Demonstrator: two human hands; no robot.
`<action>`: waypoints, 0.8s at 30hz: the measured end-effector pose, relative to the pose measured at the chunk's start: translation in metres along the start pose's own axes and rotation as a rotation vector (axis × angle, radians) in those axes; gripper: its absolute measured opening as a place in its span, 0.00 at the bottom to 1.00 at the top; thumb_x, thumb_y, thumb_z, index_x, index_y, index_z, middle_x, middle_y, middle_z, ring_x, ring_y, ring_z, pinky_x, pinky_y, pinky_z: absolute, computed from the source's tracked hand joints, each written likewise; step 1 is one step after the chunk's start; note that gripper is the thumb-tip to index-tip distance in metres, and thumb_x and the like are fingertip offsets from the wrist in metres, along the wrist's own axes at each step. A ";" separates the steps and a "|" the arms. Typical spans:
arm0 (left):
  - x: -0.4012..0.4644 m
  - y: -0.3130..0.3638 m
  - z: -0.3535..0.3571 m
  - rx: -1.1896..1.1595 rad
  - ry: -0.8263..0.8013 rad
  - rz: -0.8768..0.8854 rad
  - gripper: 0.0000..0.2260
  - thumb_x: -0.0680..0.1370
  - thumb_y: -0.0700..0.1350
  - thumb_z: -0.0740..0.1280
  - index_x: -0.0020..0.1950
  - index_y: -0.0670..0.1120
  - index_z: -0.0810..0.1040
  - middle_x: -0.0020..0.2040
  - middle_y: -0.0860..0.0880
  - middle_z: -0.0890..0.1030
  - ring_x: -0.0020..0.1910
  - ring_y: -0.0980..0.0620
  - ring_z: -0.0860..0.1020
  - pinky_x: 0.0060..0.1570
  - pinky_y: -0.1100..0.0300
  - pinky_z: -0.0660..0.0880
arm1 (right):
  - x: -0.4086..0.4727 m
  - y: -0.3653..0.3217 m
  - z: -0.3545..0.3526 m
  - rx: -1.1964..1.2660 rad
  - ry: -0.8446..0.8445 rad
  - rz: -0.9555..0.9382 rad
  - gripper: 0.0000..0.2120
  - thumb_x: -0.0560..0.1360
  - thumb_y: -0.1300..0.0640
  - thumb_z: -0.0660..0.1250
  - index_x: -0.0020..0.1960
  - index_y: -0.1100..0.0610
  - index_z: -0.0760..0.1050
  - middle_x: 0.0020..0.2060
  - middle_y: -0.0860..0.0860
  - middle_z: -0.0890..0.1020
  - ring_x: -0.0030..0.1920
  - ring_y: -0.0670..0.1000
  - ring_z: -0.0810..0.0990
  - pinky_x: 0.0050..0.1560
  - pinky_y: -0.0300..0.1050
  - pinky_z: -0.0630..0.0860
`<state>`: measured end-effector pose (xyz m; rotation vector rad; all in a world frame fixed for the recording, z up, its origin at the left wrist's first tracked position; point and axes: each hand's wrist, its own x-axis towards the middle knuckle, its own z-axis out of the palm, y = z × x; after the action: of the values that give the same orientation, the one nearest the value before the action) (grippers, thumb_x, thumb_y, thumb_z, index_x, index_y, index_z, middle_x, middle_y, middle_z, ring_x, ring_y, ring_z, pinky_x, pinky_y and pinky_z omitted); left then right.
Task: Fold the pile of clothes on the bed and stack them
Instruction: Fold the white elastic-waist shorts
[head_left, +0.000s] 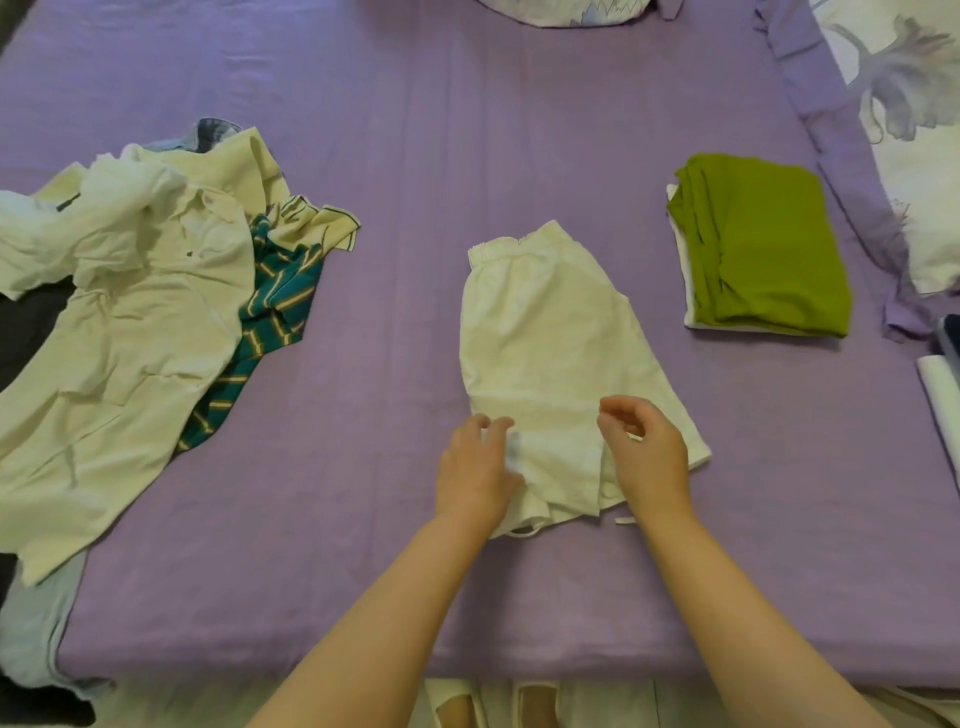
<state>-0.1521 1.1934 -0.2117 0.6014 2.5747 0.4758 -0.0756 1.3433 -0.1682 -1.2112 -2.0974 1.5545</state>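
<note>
Two hands work at the near hem of the white shorts, which lie folded lengthwise in the middle of the purple bed, waistband away from us. Our left hand rests on the left hem corner with its fingers curled onto the cloth, and our right hand hovers over the right hem, fingers loosely curled, though we cannot tell whether they pinch any fabric. The unfolded pile sits well to the left, the green stack to the right.

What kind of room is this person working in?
Most likely a bedroom at home: a bed with a purple sheet, a floral pillow at its right, and an unfolded pile of clothes lying on it.
</note>
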 end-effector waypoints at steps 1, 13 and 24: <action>0.004 0.003 0.004 0.065 -0.030 0.054 0.23 0.76 0.44 0.65 0.71 0.52 0.66 0.69 0.48 0.64 0.66 0.46 0.65 0.57 0.54 0.70 | 0.000 0.007 0.001 -0.032 0.002 0.016 0.07 0.76 0.63 0.66 0.51 0.52 0.77 0.47 0.47 0.80 0.46 0.40 0.76 0.43 0.25 0.68; 0.003 -0.062 -0.020 -0.515 -0.014 0.008 0.13 0.76 0.36 0.63 0.39 0.54 0.76 0.46 0.60 0.74 0.43 0.61 0.74 0.39 0.69 0.70 | -0.022 0.048 0.014 -0.256 0.036 0.024 0.15 0.77 0.62 0.64 0.63 0.62 0.73 0.61 0.55 0.76 0.63 0.54 0.71 0.59 0.40 0.65; -0.001 -0.109 -0.036 -0.921 -0.338 -0.275 0.10 0.79 0.38 0.61 0.50 0.47 0.82 0.50 0.48 0.84 0.50 0.52 0.82 0.51 0.61 0.79 | -0.037 0.070 0.054 -0.871 -0.587 -0.195 0.20 0.80 0.43 0.55 0.71 0.41 0.65 0.74 0.46 0.62 0.74 0.50 0.55 0.69 0.46 0.54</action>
<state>-0.2048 1.0931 -0.2270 -0.0093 1.7945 1.2198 -0.0547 1.2849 -0.2418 -0.7190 -3.3592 0.9688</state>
